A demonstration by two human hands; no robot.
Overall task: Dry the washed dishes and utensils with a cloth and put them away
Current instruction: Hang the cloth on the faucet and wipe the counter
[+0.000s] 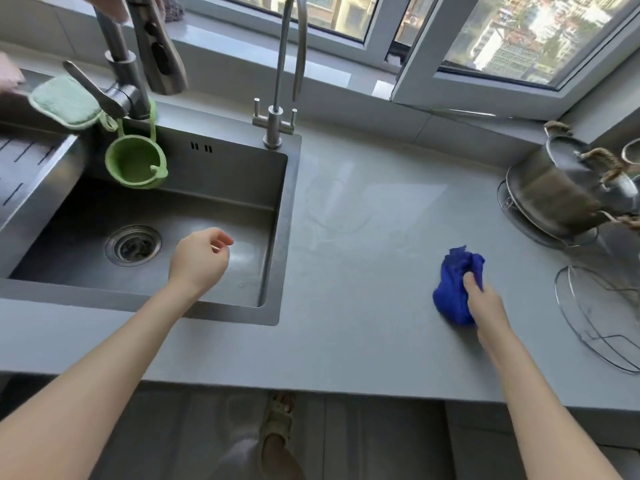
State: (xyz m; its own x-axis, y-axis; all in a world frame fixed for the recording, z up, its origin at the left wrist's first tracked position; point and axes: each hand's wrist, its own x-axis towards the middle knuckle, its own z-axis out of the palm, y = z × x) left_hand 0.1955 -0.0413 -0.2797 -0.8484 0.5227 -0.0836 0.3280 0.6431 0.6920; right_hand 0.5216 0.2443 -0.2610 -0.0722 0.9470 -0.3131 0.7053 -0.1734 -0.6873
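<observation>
- Cloth [452, 292]: blue, soft, light, bunched on surface [346, 271]; gathers anywhere.
- Right hand [485, 306]: grip closed around cloth.
- Left hand [199, 259]: grip loosely curled, empty.

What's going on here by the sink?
A person is at the kitchen counter with a drying cloth. Their right hand grips a bunched blue cloth that rests on the counter. Their left hand hangs above the sink, fingers loosely curled, holding nothing. A steel pot stands at the far right. Neither of the hands holds a dish just now.
</observation>
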